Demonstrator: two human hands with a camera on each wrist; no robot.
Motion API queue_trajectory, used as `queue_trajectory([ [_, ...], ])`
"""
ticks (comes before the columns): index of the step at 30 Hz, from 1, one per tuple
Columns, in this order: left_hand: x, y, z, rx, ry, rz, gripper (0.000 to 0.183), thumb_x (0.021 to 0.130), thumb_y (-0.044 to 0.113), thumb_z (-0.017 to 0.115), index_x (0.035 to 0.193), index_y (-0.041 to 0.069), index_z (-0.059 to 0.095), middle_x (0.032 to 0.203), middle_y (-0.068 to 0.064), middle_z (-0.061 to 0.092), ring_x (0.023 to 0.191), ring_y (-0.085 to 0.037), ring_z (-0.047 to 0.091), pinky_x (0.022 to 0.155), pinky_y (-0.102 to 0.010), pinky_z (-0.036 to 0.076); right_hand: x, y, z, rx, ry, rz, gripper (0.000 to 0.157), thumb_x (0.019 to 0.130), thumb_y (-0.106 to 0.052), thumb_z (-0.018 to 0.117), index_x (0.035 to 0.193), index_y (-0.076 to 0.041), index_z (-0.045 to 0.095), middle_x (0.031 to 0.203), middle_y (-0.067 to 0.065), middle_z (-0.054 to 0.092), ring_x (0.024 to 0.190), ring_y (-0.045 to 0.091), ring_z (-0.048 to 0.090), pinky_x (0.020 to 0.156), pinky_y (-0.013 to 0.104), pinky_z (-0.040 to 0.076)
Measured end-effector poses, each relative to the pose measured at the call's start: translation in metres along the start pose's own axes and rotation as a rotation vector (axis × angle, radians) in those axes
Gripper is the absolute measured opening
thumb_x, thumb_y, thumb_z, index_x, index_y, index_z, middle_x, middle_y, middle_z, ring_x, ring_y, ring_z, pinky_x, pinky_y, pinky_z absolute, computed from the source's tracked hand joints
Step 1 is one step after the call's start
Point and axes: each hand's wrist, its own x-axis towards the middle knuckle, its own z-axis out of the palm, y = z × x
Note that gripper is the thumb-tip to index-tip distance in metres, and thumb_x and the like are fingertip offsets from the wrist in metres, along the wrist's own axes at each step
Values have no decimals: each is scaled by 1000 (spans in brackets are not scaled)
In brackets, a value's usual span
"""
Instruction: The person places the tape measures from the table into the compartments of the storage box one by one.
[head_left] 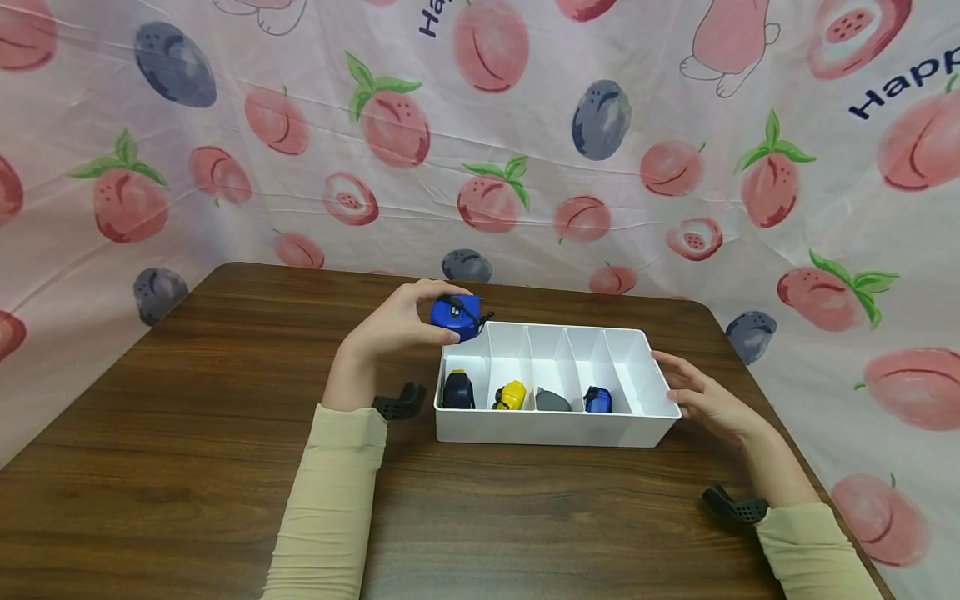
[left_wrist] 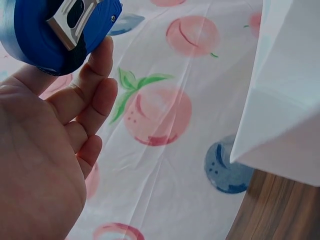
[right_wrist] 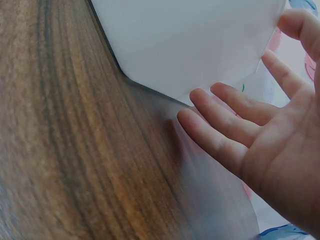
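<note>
Setting: improvised tabletop recording corner, most likely indoors in a home or small studio; the exact kind of room cannot be told. Evidence: dark wood-grain table [head_left: 187, 433] with rounded corners; pale pink printed cloth [head_left: 525, 150] hung behind and to both sides as a backdrop, creased, bearing peaches, blueberries, cartoon rabbits and the partial word "Happ". The cloth hides all walls and furniture. On the table: white plastic divided organiser tray [head_left: 555, 429] containing small tape measures in its compartments. Lighting even, no window visible.
</note>
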Motion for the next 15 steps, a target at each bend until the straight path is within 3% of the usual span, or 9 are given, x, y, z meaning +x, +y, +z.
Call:
queue_trajectory([
  [6,6,5,7,-29,-5,14,52,77,9,78,126,4,60,119,-16,51,111,-31,45,85,-40,50,0,0,0,5,-6,-9,59,99,-7,46,151,-14,20,137,21,36,109,17,57,83,37,51],
  [15,16,9,21,-35,-25,61,51,77,8,77,125,2,60,122,-16,52,111,-32,48,86,-41,50,0,0,0,-7,1,8,59,99,-9,46,152,-14,19,144,35,23,110,14,55,84,37,51],
])
